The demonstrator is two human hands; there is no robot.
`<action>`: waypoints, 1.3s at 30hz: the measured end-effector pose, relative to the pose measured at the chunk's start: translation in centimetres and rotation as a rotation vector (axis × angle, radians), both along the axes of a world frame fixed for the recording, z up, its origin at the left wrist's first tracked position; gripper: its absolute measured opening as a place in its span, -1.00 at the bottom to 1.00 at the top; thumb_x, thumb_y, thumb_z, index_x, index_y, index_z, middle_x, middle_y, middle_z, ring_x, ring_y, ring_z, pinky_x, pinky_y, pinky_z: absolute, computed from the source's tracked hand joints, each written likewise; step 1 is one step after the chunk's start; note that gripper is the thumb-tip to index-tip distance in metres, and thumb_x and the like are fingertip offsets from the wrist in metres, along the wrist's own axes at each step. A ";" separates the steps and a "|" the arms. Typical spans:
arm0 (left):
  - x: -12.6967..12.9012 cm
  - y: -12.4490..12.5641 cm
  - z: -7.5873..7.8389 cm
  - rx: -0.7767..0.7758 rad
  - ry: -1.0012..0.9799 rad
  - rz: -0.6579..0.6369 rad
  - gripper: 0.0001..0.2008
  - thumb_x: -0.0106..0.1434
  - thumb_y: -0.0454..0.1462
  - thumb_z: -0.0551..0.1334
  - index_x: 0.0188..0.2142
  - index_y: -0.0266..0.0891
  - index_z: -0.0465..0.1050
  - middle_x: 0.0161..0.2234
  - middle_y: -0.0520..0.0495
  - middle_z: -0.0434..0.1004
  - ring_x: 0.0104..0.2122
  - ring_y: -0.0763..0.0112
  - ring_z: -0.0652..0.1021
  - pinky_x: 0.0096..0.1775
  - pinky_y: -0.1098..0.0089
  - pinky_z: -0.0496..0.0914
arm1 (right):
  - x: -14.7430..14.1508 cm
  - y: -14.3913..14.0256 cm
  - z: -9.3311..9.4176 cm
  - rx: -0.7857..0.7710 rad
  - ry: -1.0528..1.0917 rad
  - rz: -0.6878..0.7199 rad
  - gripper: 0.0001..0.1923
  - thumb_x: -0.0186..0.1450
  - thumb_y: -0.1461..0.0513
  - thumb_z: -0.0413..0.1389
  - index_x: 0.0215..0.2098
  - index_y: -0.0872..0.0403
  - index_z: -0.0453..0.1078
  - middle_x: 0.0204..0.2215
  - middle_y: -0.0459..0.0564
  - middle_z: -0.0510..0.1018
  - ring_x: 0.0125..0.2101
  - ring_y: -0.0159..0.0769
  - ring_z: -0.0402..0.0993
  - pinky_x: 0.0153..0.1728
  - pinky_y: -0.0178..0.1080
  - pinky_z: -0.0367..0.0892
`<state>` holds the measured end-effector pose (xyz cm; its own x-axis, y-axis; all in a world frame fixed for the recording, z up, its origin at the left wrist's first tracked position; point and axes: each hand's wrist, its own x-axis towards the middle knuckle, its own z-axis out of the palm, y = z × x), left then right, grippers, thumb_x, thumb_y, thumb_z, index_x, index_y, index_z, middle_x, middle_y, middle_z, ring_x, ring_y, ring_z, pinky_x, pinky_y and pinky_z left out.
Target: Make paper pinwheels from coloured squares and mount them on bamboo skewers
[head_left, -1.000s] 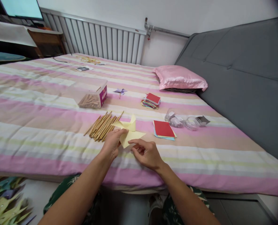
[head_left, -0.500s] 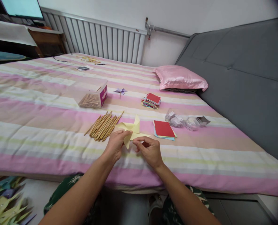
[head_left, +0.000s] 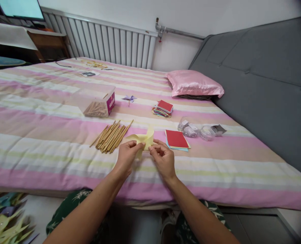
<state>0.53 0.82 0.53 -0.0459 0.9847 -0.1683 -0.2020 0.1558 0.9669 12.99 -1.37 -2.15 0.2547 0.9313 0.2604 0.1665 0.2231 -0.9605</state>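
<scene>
Sticks (head_left: 97,108) inside clear box (head_left: 99,99)

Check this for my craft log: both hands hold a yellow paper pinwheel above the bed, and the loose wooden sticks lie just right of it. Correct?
Not quite. In the head view, the loose wooden sticks lie just left of the yellow paper pinwheel. Both the left hand and right hand hold it above the bed.

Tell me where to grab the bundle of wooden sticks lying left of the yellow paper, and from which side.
Grip the wooden sticks across the middle of the bundle, coming from above with fingers closing across their width. They lie flat on the bed, roughly parallel and slanted, with ends fanned out, so a mid-span pinch probably gathers the most. The left hand and yellow paper sit close at the right end.
</scene>
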 end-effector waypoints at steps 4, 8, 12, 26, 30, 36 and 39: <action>0.2 -0.1 0.3 0.034 0.050 0.005 -0.78 -0.11 -0.20 0.33 -0.67 -0.31 0.39 -0.71 0.12 0.25 -0.66 0.58 0.23 -0.58 0.50 0.07 | 0.1 0.1 -0.1 -0.009 -0.026 -0.029 -0.78 0.14 0.10 0.17 -0.46 0.10 0.50 -0.14 0.14 0.48 -0.27 -0.25 0.48 -0.38 -0.29 0.38; 0.3 0.0 0.1 0.066 0.085 -0.013 -0.77 -0.11 -0.20 0.33 -0.71 -0.29 0.38 -0.70 0.08 0.29 -0.63 0.54 0.27 -0.55 0.48 0.10 | 0.1 0.2 -0.2 -0.005 -0.037 -0.058 -0.78 0.13 0.10 0.18 -0.48 0.10 0.50 -0.20 0.13 0.51 -0.20 -0.20 0.46 -0.34 -0.27 0.38; 0.2 0.1 -0.3 0.108 0.110 -0.044 -0.76 -0.09 -0.21 0.33 -0.72 -0.28 0.37 -0.68 0.07 0.31 -0.62 0.52 0.29 -0.55 0.48 0.13 | 0.2 0.2 -0.1 -0.024 -0.049 -0.051 -0.79 0.13 0.10 0.18 -0.49 0.08 0.50 -0.28 0.10 0.52 -0.20 -0.19 0.46 -0.34 -0.28 0.37; 0.1 -0.1 -0.2 0.215 0.235 -0.063 -0.82 0.00 -0.25 0.26 -0.66 -0.29 0.43 -0.68 0.08 0.27 -0.62 0.52 0.26 -0.54 0.48 0.12 | 0.9 0.5 -0.1 -0.049 -0.100 -0.023 -0.76 0.13 0.07 0.19 -0.48 0.07 0.55 -0.21 0.10 0.48 -0.18 -0.20 0.43 -0.26 -0.26 0.35; 0.2 0.0 -0.4 0.204 0.253 -0.041 -0.78 -0.02 -0.24 0.28 -0.70 -0.28 0.37 -0.70 0.10 0.21 -0.65 0.56 0.22 -0.58 0.48 0.06 | 1.0 0.7 -0.2 -0.048 -0.102 -0.001 -0.76 0.12 0.07 0.20 -0.45 0.06 0.56 -0.24 0.08 0.49 -0.22 -0.23 0.44 -0.29 -0.26 0.36; -0.3 0.6 -0.4 0.127 0.184 0.053 -0.78 -0.07 -0.21 0.31 -0.66 -0.29 0.35 -0.69 0.11 0.23 -0.66 0.57 0.24 -0.59 0.50 0.06 | 1.6 0.7 0.3 -0.040 -0.156 0.075 -0.71 0.13 0.05 0.17 -0.37 0.10 0.51 -0.19 0.06 0.52 -0.45 -0.36 0.43 -0.40 -0.30 0.36; -0.8 0.9 -0.3 0.107 0.148 0.060 -0.80 -0.06 -0.21 0.30 -0.62 -0.31 0.38 -0.66 0.10 0.27 -0.64 0.55 0.27 -0.59 0.50 0.09 | 2.9 1.1 0.6 -0.103 -0.212 0.052 -0.67 0.13 0.06 0.16 -0.23 0.10 0.46 -0.29 0.03 0.57 -0.53 -0.38 0.40 -0.46 -0.30 0.34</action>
